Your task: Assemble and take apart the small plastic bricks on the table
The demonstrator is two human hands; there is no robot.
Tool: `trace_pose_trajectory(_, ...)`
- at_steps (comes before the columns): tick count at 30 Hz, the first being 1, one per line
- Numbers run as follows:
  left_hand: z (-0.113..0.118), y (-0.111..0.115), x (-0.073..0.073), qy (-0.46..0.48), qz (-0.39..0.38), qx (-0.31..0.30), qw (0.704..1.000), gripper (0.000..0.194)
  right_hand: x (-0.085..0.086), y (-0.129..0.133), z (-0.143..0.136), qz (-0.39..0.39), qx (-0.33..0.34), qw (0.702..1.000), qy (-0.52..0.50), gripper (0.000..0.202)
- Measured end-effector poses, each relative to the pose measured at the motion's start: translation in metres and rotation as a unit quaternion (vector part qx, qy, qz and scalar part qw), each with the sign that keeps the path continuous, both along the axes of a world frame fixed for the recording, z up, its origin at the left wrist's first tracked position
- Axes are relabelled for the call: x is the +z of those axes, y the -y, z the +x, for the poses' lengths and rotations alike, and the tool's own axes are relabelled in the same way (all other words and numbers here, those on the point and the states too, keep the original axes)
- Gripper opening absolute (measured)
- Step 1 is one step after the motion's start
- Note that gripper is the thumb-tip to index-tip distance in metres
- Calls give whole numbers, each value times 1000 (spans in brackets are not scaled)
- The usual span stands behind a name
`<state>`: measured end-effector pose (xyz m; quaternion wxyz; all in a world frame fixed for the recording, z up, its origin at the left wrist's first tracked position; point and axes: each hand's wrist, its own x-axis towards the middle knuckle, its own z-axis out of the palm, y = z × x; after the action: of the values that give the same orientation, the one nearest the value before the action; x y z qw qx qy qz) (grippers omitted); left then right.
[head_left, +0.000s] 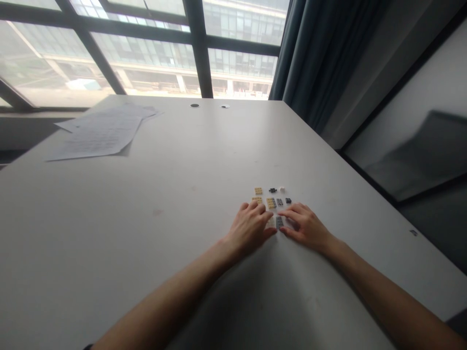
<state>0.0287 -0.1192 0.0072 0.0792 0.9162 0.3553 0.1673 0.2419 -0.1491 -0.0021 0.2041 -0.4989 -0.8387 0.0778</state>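
Observation:
My left hand (250, 224) is on the white table, its thumb and fingers closed around a pale toy brick (270, 222). Facing it, my right hand (304, 226) has its thumb and index finger at the near and far ends of a dark grey brick (279, 222). The two bricks lie side by side, and I cannot tell whether they touch. Just beyond my fingers are a tan brick (257, 200), a tan-and-grey piece (271, 202), a small grey piece (279, 202) and a black piece (288, 200).
Farther back lie another tan brick (258, 191), a black connector-like piece (273, 190) and a small white piece (282, 189). Printed papers (105, 131) spread over the far left of the table (197, 160). Windows stand behind it, and a dark curtain (314, 58) hangs at right.

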Motion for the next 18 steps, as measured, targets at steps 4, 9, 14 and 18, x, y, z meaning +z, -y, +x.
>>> trace_pose_trajectory(4,-28,0,9,64,3,36,997,29,2,7,-1,28,-8,999,-23,35)
trace_pose_trajectory(9,-91,0,14,139,20,127,982,21,12,15,-39,35,58,998,-19,31)
trace_pose_trajectory(14,-133,16,1,115,19,144,983,19,15,16,-92,22,130,991,36,27)
trace_pose_trajectory(18,-144,28,-8,105,11,141,984,18,13,17,-114,7,130,988,83,13)
